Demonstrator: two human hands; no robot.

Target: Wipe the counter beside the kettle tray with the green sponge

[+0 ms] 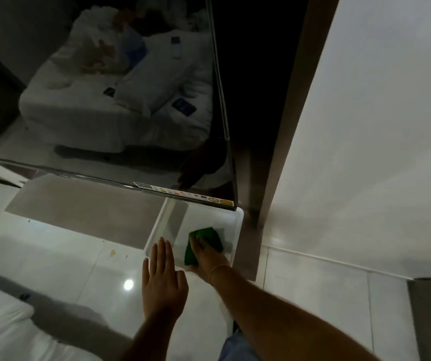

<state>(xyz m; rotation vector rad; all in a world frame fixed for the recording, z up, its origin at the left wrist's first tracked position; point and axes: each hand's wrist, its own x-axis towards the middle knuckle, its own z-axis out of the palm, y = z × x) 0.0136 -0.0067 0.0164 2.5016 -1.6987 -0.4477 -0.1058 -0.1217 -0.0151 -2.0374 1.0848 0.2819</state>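
The green sponge [207,237] lies flat on a white surface with a raised rim [237,231], just under the lower right corner of a dark screen. My right hand [207,261] presses down on the sponge's near half, fingers spread over it, and a thin bracelet sits on the wrist. My left hand [162,280] is flat with straight fingers at the near left edge of that white surface and holds nothing. No kettle is in view, and I cannot tell whether the rimmed surface is the tray or the counter.
A large dark screen [120,100] hangs over the far part of the white surface and reflects a bed. A brown panel [282,152] and a white wall [365,126] stand to the right. Glossy floor tiles [79,269] with a small yellowish spot [112,253] lie below left.
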